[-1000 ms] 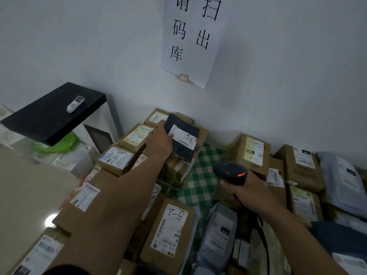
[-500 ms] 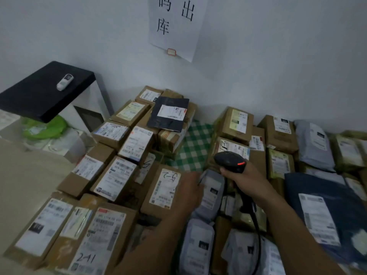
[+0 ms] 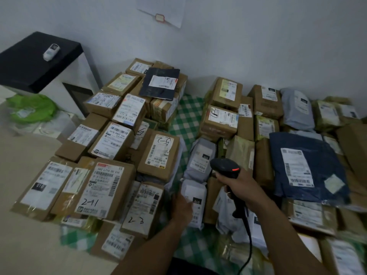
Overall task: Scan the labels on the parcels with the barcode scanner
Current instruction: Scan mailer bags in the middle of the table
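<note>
- Your barcode scanner [image 3: 225, 166] is matt black plastic.
- The grey pouch [image 3: 195, 195] nearest you is smooth, soft plastic film with a white paper label.
- The cardboard boxes [image 3: 172, 161] are rough brown card. Glossy clear tape wrinkles over their paper labels.
- The navy mailer [image 3: 317, 147] is creased film with a slight sheen.
- The checked cloth [image 3: 187, 116] looks woven, though blur leaves you little weave to judge.
- The cabinet top [image 3: 29, 64] is matt black.

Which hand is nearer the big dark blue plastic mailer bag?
Right. The right hand, gripping the black barcode scanner, is left of the bag; the left hand is farther left, holding a small grey mailer.
</note>
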The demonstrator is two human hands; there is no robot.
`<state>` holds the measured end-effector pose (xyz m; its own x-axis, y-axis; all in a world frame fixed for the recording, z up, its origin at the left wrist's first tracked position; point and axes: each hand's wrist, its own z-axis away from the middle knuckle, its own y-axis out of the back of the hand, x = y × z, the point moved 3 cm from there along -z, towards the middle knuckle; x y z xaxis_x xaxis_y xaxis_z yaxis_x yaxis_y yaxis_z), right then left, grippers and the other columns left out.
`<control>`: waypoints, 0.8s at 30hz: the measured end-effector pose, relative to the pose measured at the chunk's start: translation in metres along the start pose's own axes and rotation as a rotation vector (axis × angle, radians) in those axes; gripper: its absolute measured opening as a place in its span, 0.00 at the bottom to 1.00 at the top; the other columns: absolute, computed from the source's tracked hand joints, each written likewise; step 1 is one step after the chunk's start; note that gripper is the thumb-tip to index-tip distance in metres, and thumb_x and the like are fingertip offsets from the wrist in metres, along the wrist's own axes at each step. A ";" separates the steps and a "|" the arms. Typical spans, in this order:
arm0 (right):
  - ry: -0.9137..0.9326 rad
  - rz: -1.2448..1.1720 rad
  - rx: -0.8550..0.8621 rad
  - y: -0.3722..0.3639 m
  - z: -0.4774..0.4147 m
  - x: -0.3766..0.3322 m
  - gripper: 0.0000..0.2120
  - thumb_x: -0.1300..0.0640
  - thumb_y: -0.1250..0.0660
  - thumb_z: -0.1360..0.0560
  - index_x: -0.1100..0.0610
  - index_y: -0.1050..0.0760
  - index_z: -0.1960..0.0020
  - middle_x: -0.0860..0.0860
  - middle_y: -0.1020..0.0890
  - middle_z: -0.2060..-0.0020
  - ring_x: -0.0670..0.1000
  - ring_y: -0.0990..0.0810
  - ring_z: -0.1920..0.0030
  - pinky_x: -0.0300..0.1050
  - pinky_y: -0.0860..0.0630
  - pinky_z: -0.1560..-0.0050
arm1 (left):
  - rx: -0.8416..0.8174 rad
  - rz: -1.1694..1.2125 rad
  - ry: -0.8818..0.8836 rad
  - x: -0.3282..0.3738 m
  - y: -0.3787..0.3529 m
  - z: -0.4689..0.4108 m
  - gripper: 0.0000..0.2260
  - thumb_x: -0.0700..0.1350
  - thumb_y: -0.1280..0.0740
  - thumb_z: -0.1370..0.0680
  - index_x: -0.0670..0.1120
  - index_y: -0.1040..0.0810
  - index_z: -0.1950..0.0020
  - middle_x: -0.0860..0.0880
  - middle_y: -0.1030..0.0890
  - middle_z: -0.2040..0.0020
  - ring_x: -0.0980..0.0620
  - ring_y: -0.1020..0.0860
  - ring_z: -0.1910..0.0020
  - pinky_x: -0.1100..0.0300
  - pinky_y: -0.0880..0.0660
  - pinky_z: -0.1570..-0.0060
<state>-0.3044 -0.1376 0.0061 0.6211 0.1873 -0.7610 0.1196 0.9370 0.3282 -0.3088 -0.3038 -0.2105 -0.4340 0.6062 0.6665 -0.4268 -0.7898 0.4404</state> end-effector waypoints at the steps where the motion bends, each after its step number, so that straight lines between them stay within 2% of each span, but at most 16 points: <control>1: 0.004 -0.008 0.009 -0.001 0.002 0.005 0.09 0.53 0.26 0.21 0.46 0.21 0.41 0.60 0.16 0.56 0.51 0.22 0.65 0.47 0.24 0.63 | 0.039 -0.040 0.024 0.004 0.007 0.008 0.14 0.43 0.31 0.19 0.47 0.29 0.35 0.48 0.23 0.40 0.51 0.21 0.44 0.57 0.19 0.51; 3: 0.008 -0.014 0.015 0.000 0.006 0.015 0.08 0.54 0.27 0.21 0.47 0.20 0.43 0.61 0.15 0.52 0.50 0.21 0.65 0.48 0.24 0.61 | 0.029 -0.100 -0.003 0.013 0.016 0.022 0.06 0.43 0.37 0.15 0.43 0.30 0.40 0.47 0.24 0.44 0.54 0.23 0.50 0.65 0.26 0.62; 4: 0.006 -0.025 0.016 0.000 0.008 0.019 0.08 0.54 0.27 0.21 0.48 0.20 0.43 0.61 0.15 0.52 0.50 0.21 0.66 0.49 0.24 0.61 | 0.022 -0.125 -0.041 0.015 0.019 0.026 0.04 0.42 0.38 0.15 0.44 0.31 0.41 0.47 0.24 0.44 0.53 0.23 0.51 0.66 0.27 0.63; 7: 0.010 -0.064 0.025 0.000 0.015 0.030 0.10 0.53 0.26 0.21 0.46 0.21 0.41 0.59 0.14 0.51 0.49 0.21 0.66 0.47 0.24 0.62 | 0.013 -0.171 -0.135 0.033 0.031 0.044 0.04 0.44 0.38 0.15 0.48 0.33 0.44 0.47 0.22 0.44 0.53 0.21 0.51 0.65 0.26 0.61; 9: 0.025 -0.083 0.059 0.000 0.019 0.033 0.12 0.52 0.26 0.22 0.45 0.21 0.40 0.56 0.14 0.50 0.50 0.19 0.64 0.47 0.23 0.61 | -0.005 -0.108 -0.188 0.046 0.041 0.058 0.02 0.45 0.39 0.14 0.48 0.31 0.45 0.49 0.21 0.47 0.56 0.22 0.54 0.65 0.27 0.62; 12: 0.103 -0.039 0.178 0.003 0.022 0.035 0.13 0.50 0.24 0.24 0.41 0.23 0.43 0.49 0.15 0.50 0.52 0.16 0.53 0.53 0.17 0.53 | -0.096 -0.055 -0.291 0.066 0.059 0.076 0.05 0.47 0.39 0.14 0.54 0.30 0.50 0.52 0.21 0.53 0.54 0.21 0.56 0.54 0.20 0.56; 14: 0.150 -0.005 0.263 0.008 0.024 0.032 0.20 0.46 0.20 0.29 0.39 0.25 0.41 0.45 0.16 0.48 0.50 0.16 0.48 0.57 0.17 0.47 | -0.178 -0.068 -0.366 0.082 0.073 0.086 0.05 0.50 0.39 0.15 0.56 0.29 0.51 0.52 0.19 0.54 0.54 0.20 0.57 0.55 0.21 0.57; 16: 0.183 0.009 0.244 0.012 0.025 0.028 0.27 0.41 0.18 0.34 0.40 0.24 0.39 0.42 0.16 0.46 0.45 0.16 0.47 0.52 0.19 0.46 | -0.283 -0.040 -0.437 0.097 0.086 0.094 0.05 0.54 0.37 0.15 0.54 0.26 0.48 0.53 0.18 0.52 0.56 0.19 0.55 0.59 0.21 0.56; 18: 0.199 0.000 0.176 0.015 0.029 0.023 0.29 0.44 0.15 0.38 0.41 0.23 0.41 0.40 0.15 0.47 0.38 0.17 0.47 0.43 0.21 0.47 | -0.359 0.000 -0.518 0.111 0.098 0.100 0.07 0.54 0.35 0.16 0.52 0.24 0.46 0.55 0.18 0.50 0.62 0.19 0.53 0.68 0.23 0.56; 20: 0.182 -0.024 0.106 0.018 0.031 0.023 0.32 0.49 0.15 0.41 0.44 0.22 0.40 0.41 0.15 0.47 0.37 0.17 0.48 0.38 0.20 0.50 | -0.374 0.038 -0.561 0.121 0.109 0.102 0.07 0.53 0.33 0.17 0.50 0.22 0.47 0.57 0.18 0.50 0.67 0.20 0.52 0.72 0.25 0.56; 22: 0.149 -0.068 0.064 0.022 0.032 0.025 0.34 0.52 0.15 0.42 0.48 0.20 0.38 0.44 0.13 0.47 0.40 0.15 0.49 0.38 0.18 0.53 | -0.365 0.074 -0.581 0.127 0.113 0.101 0.07 0.53 0.32 0.18 0.50 0.22 0.47 0.58 0.18 0.46 0.67 0.20 0.51 0.69 0.22 0.54; 24: 0.130 -0.117 0.055 0.025 0.034 0.027 0.35 0.53 0.15 0.42 0.51 0.20 0.36 0.47 0.12 0.47 0.45 0.13 0.48 0.44 0.15 0.52 | -0.347 0.125 -0.619 0.131 0.114 0.101 0.06 0.51 0.31 0.18 0.49 0.22 0.48 0.60 0.20 0.39 0.67 0.21 0.47 0.61 0.19 0.47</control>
<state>-0.2585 -0.1192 0.0127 0.4952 0.1176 -0.8608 0.2299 0.9377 0.2604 -0.3341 -0.3240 -0.0121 -0.0108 0.2681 0.9633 -0.6752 -0.7126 0.1907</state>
